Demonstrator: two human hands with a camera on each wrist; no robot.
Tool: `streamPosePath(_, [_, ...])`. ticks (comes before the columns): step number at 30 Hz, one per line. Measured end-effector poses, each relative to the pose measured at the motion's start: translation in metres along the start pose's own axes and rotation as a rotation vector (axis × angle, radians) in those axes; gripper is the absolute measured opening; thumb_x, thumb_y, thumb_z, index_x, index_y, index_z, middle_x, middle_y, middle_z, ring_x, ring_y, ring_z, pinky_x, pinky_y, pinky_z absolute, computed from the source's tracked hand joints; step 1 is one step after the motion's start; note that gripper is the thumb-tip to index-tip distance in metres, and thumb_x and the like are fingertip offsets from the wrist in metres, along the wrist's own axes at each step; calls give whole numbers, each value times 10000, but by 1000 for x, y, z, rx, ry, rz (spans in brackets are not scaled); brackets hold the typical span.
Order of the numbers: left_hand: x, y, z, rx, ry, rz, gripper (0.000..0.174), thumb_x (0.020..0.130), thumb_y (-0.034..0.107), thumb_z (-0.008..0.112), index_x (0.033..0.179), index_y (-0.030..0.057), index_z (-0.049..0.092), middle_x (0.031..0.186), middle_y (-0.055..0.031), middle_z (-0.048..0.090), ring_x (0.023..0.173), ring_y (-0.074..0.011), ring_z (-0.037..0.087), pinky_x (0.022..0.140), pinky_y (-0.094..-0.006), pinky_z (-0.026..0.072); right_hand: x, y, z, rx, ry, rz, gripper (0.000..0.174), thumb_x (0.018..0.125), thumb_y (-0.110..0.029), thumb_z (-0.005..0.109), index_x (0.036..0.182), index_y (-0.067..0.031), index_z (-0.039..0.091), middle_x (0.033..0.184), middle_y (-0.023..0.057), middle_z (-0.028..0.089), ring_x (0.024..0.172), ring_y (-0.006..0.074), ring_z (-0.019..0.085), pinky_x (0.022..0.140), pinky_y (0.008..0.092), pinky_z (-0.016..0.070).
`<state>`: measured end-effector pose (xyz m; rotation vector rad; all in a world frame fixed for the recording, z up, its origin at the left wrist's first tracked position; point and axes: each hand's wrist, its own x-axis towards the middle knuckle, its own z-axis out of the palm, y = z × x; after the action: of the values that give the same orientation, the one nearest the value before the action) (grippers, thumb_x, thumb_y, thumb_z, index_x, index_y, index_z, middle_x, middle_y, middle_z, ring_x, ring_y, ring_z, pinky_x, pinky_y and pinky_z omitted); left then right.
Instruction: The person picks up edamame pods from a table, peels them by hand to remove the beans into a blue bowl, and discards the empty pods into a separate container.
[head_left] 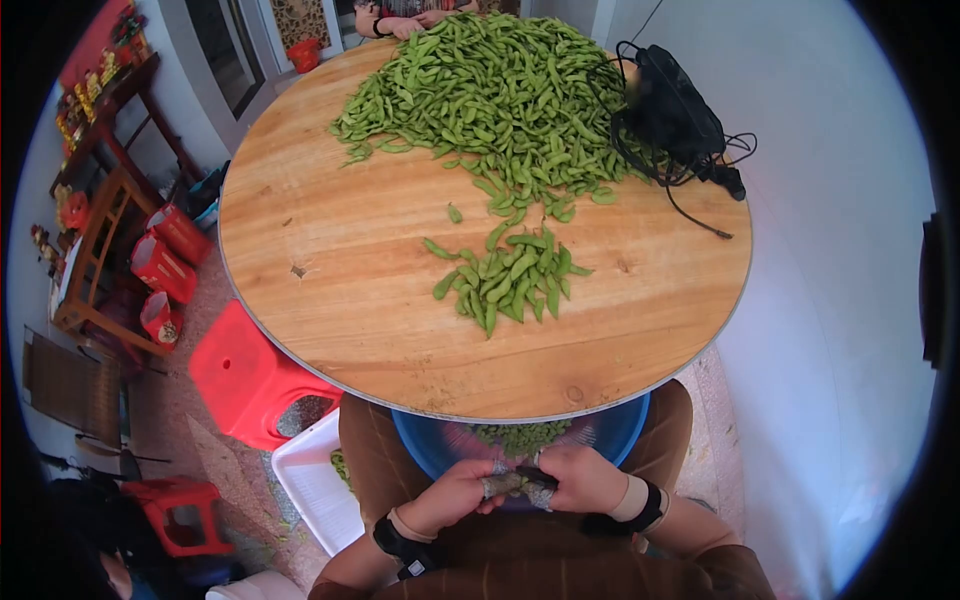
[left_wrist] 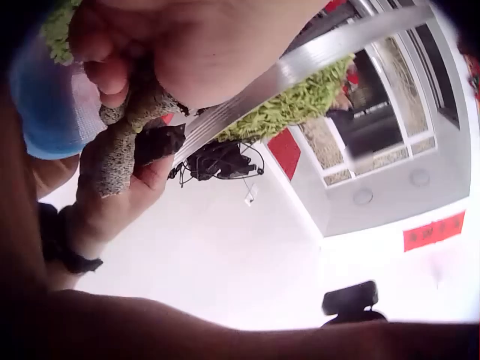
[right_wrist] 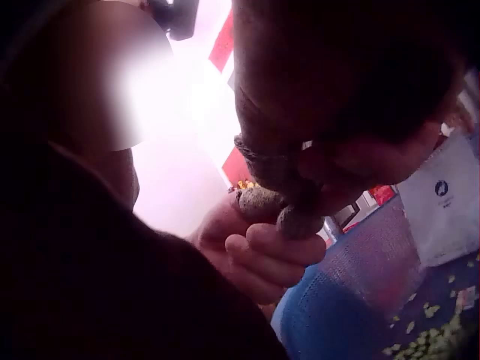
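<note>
The left hand and right hand meet above a blue basin between the knees. Grey wrapping covers several fingertips on both. Their curled fingers pinch a small greenish pod, mostly hidden by the fingers. In the left wrist view, the left hand is close to the camera and the wrapped fingers of the right hand lie below. In the right wrist view, the left hand's curled fingers show beneath the dark right hand. Shelled beans lie in the basin; a small pod pile is on the table.
A large pod heap covers the far part of the round wooden table, with a black device and cables at its right. Another person's hands are at the far edge. Red stool and white tray stand left.
</note>
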<state>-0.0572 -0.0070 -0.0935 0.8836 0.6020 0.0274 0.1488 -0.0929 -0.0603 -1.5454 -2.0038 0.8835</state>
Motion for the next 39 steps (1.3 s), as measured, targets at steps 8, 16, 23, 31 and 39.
streamPosePath(8, [-56,30,-13,415,349,183,173,905,191,618,881,21,642,656,-14,555,572,-91,506,542,-264,434,1,-25,-35,-165,82,15,181,719,-157,670,862,-64,608,807,111,603,731,318,611,622,396,510])
streamPosePath(16, [-137,-11,-81,1565,1183,-359,310,668,335,774,698,42,678,702,-163,624,653,-332,632,584,-420,500,54,-36,-112,-302,346,185,166,760,-104,624,901,-22,595,840,185,602,782,390,595,667,441,486])
streamPosePath(23, [-109,29,-52,1349,1100,239,183,716,156,724,818,28,640,758,-170,599,694,-354,608,597,-437,485,102,-3,-116,-464,478,50,230,749,-65,621,967,4,598,927,215,604,834,407,571,715,411,478])
streamPosePath(31, [-25,57,13,494,296,530,230,925,105,548,1128,5,595,892,-86,648,718,-167,618,636,-276,501,53,-52,-101,247,329,386,283,765,-91,719,1011,-17,599,923,88,647,818,200,617,722,310,497])
streamPosePath(39, [-1,73,33,-331,-167,59,234,980,185,461,1127,37,567,806,-16,600,653,-80,524,557,-207,397,14,-41,-66,669,235,308,372,806,-85,711,1133,-18,547,997,60,638,885,126,610,773,285,491])
